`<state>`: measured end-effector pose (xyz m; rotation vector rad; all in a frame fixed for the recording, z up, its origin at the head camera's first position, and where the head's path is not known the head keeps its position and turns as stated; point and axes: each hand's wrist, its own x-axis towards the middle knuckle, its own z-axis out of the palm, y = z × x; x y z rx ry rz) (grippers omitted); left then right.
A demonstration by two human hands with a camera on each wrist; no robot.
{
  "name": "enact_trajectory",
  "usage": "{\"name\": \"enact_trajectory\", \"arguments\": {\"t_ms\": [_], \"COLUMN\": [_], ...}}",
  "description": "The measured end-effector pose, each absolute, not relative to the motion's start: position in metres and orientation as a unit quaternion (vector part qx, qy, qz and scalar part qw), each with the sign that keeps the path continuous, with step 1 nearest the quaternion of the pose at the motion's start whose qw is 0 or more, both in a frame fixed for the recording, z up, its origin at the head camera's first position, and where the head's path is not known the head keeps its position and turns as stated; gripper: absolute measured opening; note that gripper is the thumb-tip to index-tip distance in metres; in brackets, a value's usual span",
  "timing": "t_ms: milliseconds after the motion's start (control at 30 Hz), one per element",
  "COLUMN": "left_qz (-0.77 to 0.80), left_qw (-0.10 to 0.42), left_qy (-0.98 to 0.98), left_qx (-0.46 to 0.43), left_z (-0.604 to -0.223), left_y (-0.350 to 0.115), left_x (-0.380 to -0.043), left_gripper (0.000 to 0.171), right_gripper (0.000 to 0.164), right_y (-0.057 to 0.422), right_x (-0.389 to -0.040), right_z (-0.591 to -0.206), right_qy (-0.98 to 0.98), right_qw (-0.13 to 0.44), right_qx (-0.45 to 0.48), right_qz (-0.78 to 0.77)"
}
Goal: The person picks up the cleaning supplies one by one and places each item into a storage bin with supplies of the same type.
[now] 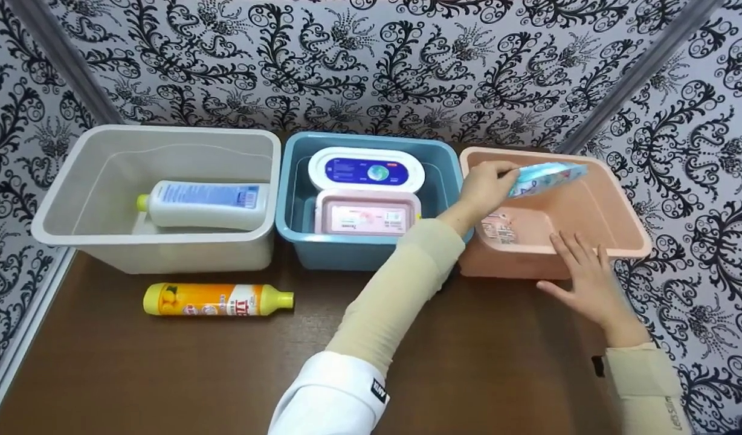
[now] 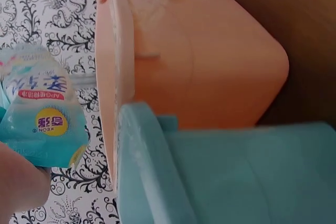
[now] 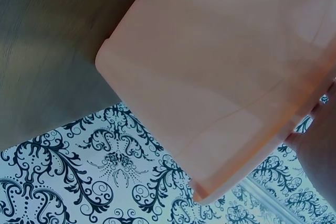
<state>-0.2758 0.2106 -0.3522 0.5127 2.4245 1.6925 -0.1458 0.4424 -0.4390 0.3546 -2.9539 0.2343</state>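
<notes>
My left hand point(image 1: 489, 190) pinches a teal printed plastic pouch point(image 1: 546, 177) by its near end, above the pink bin point(image 1: 629, 249). In the left wrist view the pouch point(image 2: 44, 114) shows a yellow round logo, and part of the thumb is at the lower left. Spread fingers of my right hand point(image 1: 594, 290) lie at the front rim of the same bin. The right wrist view shows that bin's outer wall point(image 3: 210, 72), with a bit of the hand at the right edge. Inside the pink bin, a packet with pinkish print point(image 1: 498, 228) lies at the left.
The blue bin point(image 1: 347, 257) in the middle holds a white oval tub point(image 1: 366, 170) and a pink box point(image 1: 368, 212). In the grey bin point(image 1: 196, 257) lies a white bottle point(image 1: 205, 205). A yellow-orange bottle point(image 1: 217, 300) lies on the brown table point(image 1: 256, 374).
</notes>
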Motion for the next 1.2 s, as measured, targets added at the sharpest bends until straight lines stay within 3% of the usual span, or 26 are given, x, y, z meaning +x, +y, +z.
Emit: {"name": "enact_trajectory", "arguments": {"t_ms": [900,1200], "left_qz": [0.616,0.629], "left_qw": [0.054,0.084], "left_qy": [0.781,0.767], "left_qx": [0.085,0.090], "left_z": [-0.366,-0.366], "left_y": [0.222,0.226], "left_x": [-0.268,-0.269], "left_gripper": [0.027,0.032], "right_gripper": [0.094,0.093], "right_y": [0.440,0.441], "right_x": [-0.146,-0.146], "right_z": [-0.438,-0.439], "right_qy": [-0.987,-0.985], "right_qw": [0.078,0.087], "right_qx": [0.118,0.123], "right_qz": [0.069,0.079]}}
